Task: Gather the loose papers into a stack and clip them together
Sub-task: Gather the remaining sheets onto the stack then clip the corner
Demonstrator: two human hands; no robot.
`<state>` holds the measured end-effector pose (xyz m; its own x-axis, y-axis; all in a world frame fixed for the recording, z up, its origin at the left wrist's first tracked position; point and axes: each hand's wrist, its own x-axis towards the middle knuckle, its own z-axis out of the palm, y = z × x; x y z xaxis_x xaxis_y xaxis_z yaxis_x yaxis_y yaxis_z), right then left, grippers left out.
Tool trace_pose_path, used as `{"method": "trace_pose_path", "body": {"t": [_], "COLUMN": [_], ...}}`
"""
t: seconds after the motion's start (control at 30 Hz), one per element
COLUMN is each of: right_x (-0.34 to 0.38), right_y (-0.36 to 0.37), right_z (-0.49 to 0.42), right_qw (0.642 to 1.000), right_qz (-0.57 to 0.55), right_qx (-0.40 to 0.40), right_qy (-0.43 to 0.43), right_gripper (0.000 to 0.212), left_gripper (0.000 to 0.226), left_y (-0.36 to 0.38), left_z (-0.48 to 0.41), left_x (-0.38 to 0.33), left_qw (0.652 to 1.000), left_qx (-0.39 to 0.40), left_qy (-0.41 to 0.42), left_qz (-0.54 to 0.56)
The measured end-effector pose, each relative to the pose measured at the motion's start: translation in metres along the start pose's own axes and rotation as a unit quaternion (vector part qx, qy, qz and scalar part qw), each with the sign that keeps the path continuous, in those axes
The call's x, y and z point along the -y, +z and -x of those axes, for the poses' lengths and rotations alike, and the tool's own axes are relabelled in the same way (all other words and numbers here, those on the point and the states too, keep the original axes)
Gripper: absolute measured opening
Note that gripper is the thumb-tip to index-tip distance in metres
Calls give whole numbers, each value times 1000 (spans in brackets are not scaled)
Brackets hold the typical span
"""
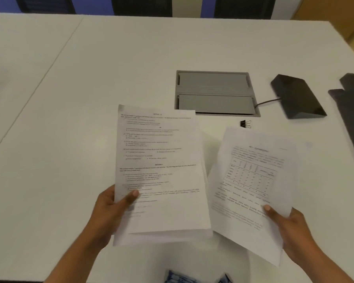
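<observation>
My left hand point(108, 211) grips the lower left edge of a small stack of printed papers point(159, 172), held above the white table point(90, 78), thumb on top. My right hand point(288, 227) holds a separate printed sheet with a table on it point(251, 186) by its lower right edge, tilted to the right. The two sets of paper sit side by side, their inner edges close together. A black binder clip point(245, 124) lies on the table just beyond the right sheet, untouched.
A grey cable hatch point(215, 92) is set into the table behind the papers. A black wedge-shaped device point(296, 97) with a cable sits right of it. Dark objects point(352, 111) lie at the right edge. Chairs stand beyond the far edge.
</observation>
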<state>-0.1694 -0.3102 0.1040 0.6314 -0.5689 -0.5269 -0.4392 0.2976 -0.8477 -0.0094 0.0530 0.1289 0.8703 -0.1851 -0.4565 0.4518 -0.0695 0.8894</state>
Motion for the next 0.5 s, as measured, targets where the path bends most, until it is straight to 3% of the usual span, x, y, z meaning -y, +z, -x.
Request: {"method": "trace_pose_path", "body": {"t": [0.07,0.13,0.23,0.3,0.33,0.5], "right_x": [5,10,13,15,17,30], "right_y": [12,25,44,56,61,73], "right_z": [-2,-2,-1,-1,0,2], "right_qw": [1000,998,992,987,985,982], "right_qz": [23,48,85,95,100,74], "right_qx": [18,42,89,120,127,161], "right_qy": [-11,-19,-38,-53,-61,-66], "right_gripper": [30,28,38,25,19,32], "left_gripper": [57,62,35,25,22,24], "left_y": [9,23,47,61,67,79], "left_z": [9,14,15,15,14,9], "left_x": [-14,-23,-25,-25,-25,-24], "left_qw": [999,997,996,995,994,992], "left_qx": [38,65,90,101,101,64], "left_qy": [-2,-4,-13,-20,-22,5], "left_qz": [15,29,18,-16,-29,-111]}}
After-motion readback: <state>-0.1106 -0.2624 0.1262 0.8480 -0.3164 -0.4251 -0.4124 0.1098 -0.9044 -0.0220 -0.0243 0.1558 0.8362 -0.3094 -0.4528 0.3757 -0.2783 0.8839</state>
